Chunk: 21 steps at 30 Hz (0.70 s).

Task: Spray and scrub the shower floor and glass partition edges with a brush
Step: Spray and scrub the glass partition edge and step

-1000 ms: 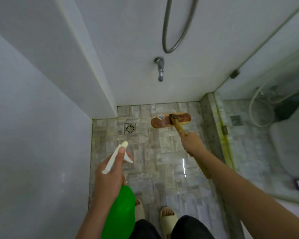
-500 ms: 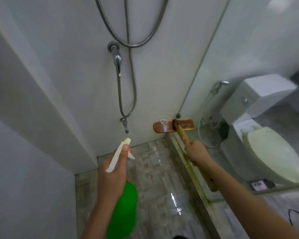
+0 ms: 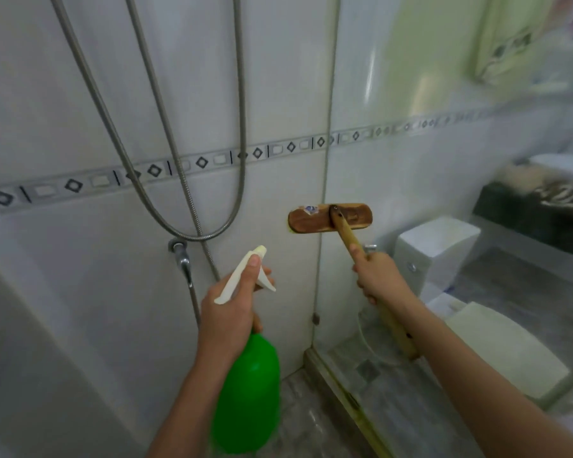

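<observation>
A: We're facing a white tiled wall (image 3: 63,94) with one patterned border strip (image 3: 212,160) running across it, and one glass partition (image 3: 411,160) meets that wall on our right.

B: Count the fittings for us.

A: One metal shower hose (image 3: 239,127) looping down the wall, and one tap (image 3: 182,259) below the loop. Through the glass we make out one toilet (image 3: 444,246), lid down, blurred.

B: And our hands?

A: Two in shot. Our left hand (image 3: 229,312) is wrapped round the neck of one green spray bottle (image 3: 248,391), thumb lying along the white spray head (image 3: 245,276), which points up and right toward the corner where the wall meets the glass. We can't tell whether a finger is pressing the trigger.

B: The right?

A: Our right hand (image 3: 377,276) is closed around the wooden handle of one brush (image 3: 329,218). The brush's wooden head sits crosswise at the vertical edge of the glass, spanning the seam with the wall. Whether the bristles touch, we can't tell.

B: The floor?

A: One patch of grey stone shower floor (image 3: 298,424) shows low in view, beside the sill (image 3: 344,391) under the glass.
</observation>
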Motion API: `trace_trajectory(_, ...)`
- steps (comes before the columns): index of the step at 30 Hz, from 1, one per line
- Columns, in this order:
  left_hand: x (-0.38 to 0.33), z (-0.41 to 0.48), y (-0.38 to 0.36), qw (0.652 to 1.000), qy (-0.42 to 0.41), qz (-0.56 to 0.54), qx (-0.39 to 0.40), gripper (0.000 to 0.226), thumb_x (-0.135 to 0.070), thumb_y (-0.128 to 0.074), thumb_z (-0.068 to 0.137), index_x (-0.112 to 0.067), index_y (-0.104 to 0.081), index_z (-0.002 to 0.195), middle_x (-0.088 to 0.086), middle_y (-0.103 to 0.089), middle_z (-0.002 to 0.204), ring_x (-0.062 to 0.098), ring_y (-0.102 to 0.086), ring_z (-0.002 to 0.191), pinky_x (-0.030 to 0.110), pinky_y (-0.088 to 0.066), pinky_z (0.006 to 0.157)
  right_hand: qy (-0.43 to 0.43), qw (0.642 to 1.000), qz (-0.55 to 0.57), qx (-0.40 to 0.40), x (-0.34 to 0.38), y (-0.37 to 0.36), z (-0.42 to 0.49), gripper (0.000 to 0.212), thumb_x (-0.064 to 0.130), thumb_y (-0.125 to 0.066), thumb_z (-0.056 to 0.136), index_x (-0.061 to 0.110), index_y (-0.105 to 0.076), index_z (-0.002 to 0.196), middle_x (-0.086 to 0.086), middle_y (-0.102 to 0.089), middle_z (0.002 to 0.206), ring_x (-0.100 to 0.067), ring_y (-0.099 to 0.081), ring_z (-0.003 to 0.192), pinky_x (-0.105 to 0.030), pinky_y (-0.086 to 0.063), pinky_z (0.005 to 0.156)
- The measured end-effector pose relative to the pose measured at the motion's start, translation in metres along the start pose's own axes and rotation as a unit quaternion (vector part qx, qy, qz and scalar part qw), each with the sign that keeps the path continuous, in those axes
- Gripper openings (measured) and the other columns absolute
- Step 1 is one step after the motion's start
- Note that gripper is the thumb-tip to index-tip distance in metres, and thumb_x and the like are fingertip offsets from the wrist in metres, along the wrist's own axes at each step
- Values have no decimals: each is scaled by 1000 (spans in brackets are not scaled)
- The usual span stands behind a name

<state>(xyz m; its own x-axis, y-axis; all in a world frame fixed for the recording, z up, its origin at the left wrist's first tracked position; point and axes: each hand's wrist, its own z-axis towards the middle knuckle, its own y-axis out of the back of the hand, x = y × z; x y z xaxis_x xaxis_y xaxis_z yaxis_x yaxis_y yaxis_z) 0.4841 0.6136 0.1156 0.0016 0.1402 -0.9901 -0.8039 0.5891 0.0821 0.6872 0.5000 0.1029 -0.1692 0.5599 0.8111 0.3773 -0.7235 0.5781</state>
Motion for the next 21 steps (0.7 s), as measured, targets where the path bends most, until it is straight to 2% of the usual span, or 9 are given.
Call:
trace_trajectory(3, -29, 32, -21, 999, -40, -14, 14, 32, -66, -48, 86, -54, -76, 77, -13, -79, 94, 41, -67, 62, 36, -50, 55, 43, 999, 2, -28, 31, 29, 27, 55, 52, -31, 98, 4, -58, 92, -8, -56, 69, -21, -50, 49, -26, -39, 43)
trace_trajectory(5, -48, 53, -36, 997, -68, -20, 17, 30, -70, -50, 87, -57, -75, 78, -16, -79, 96, 43, -71, 76, 38, -50, 57, 78, 996, 15, -49, 50, 51, 46, 56, 53, -33, 97, 4, -59, 92, -9, -57, 71, -21, -50, 50, -27, -41, 43)
trace_trajectory(7, -71, 72, -54, 995, -95, -28, 13, 36, -71, -50, 86, -47, -78, 82, -16, -79, 97, 40, -68, 63, 37, -49, 57, 121, 990, 25, -72, 72, 74, 66, 55, 53, -33, 97, 4, -59, 90, -8, -57, 70, -20, -50, 51, -29, -43, 45)
trace_trajectory(10, -102, 93, -75, 990, -131, -43, 16, 45, -67, -47, 78, -34, -76, 88, -13, -80, 95, 23, -53, 42, 31, -46, 55, 191, 976, 30, -104, 101, 103, 89, 55, 53, -33, 96, 5, -59, 86, -8, -58, 70, -20, -50, 54, -34, -45, 54)
trace_trajectory(14, -137, 115, -97, 985, -164, -43, 40, 41, -66, -46, 79, -41, -77, 82, -19, -79, 97, 18, -48, 36, 29, -46, 53, 246, 957, 29, -152, 135, 134, 103, 54, 53, -34, 96, 7, -58, 83, -7, -60, 71, -23, -54, 59, -36, -46, 58)
trace_trajectory(17, -161, 139, -108, 978, -193, -54, 55, 38, -70, -44, 76, -52, -77, 81, -19, -79, 94, 18, -48, 36, 33, -48, 54, 276, 937, 7, -214, 160, 159, 110, 52, 52, -33, 97, 9, -55, 80, -4, -59, 69, -21, -56, 61, -34, -44, 57)
trace_trajectory(19, -176, 162, -115, 971, -213, -75, 74, 49, -71, -43, 75, -41, -79, 92, -14, -80, 95, 21, -47, 37, 36, -49, 51, 297, 915, -1, -274, 173, 175, 116, 48, 53, -32, 96, 14, -48, 73, 0, -52, 64, -16, -49, 56, -32, -38, 52)
trace_trajectory(21, -187, 185, -122, 967, -217, -92, 93, 54, -70, -44, 77, -34, -78, 98, -12, -80, 99, 22, -45, 38, 32, -48, 46, 310, 892, -8, -328, 183, 188, 117, 46, 54, -32, 96, 18, -41, 69, 3, -48, 61, -14, -45, 53, -30, -36, 51)
